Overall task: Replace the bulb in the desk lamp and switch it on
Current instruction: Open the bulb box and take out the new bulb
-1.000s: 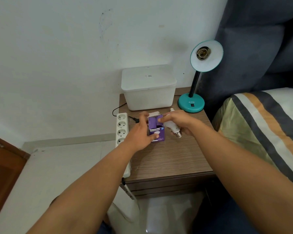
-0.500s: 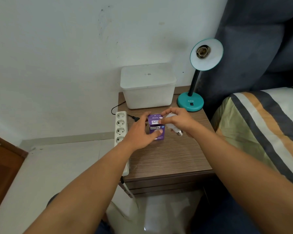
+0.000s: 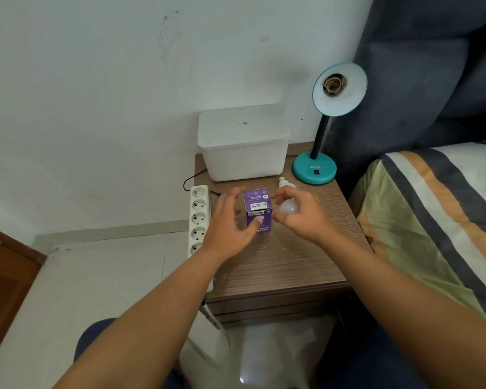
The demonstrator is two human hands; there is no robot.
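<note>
Two bulbs showed, far bulb and near bulb; one purple box, one desk lamp, one power strip.

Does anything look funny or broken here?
Yes: the lamp has no bulb in it. Its socket is empty. A bulb is in the right hand instead.

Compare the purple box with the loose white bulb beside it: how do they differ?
The purple box stands upright, closed; the white bulb lies on its side, screw base toward the wall. The box is printed and square-edged; the bulb is plain and round. The thumb of the left hand touches the box; the right hand curls over the bulb, grip unclear. Both sit on the nightstand.
</note>
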